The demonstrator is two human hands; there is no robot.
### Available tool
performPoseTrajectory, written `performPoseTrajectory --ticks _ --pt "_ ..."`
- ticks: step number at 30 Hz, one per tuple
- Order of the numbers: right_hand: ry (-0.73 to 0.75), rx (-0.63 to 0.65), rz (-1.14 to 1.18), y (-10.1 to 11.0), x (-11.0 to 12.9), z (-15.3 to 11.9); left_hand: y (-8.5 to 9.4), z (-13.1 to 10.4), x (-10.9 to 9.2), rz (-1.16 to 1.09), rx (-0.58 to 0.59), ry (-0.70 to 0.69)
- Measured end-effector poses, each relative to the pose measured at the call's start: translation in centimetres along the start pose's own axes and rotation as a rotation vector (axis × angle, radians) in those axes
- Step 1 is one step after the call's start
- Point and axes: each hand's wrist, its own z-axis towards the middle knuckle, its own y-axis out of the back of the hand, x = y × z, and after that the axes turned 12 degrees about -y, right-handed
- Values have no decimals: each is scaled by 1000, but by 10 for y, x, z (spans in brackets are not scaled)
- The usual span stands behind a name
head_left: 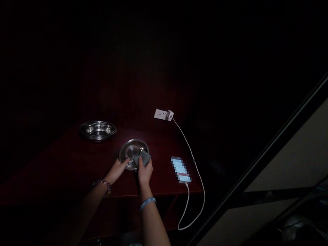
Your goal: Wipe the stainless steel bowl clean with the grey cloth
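Note:
A round, shiny metal bowl (131, 150) is held up above the dark red tabletop, tilted toward me. My left hand (118, 169) grips its near left rim, thumb over the edge. With my right hand (145, 171) I pinch a grey cloth (144, 158) against the bowl's right rim, part of the cloth lying inside the bowl. The right fingers behind the rim are hidden. To the left, a stack of similar metal dishes (98, 130) rests on the table, apart from both hands.
A phone with a blurred screen (180, 170) lies on the right of the table (77, 167). Its white cable (204, 195) hangs over the front edge and runs up to a charger (170, 115) in the wall socket (159, 114). A pale panel (303, 134) stands at right.

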Motion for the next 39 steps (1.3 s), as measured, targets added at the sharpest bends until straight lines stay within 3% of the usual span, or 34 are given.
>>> performPoseTrajectory --ticks 10,22,39 --pt "8 3 24 3 -1 2 -1 3 4 -22 -34 1" --pt "-6 3 -14 2 0 2 -2 -2 -14 19 -37 19" --pt "-3 13 -32 2 -3 2 0 0 -3 -11 -47 18"
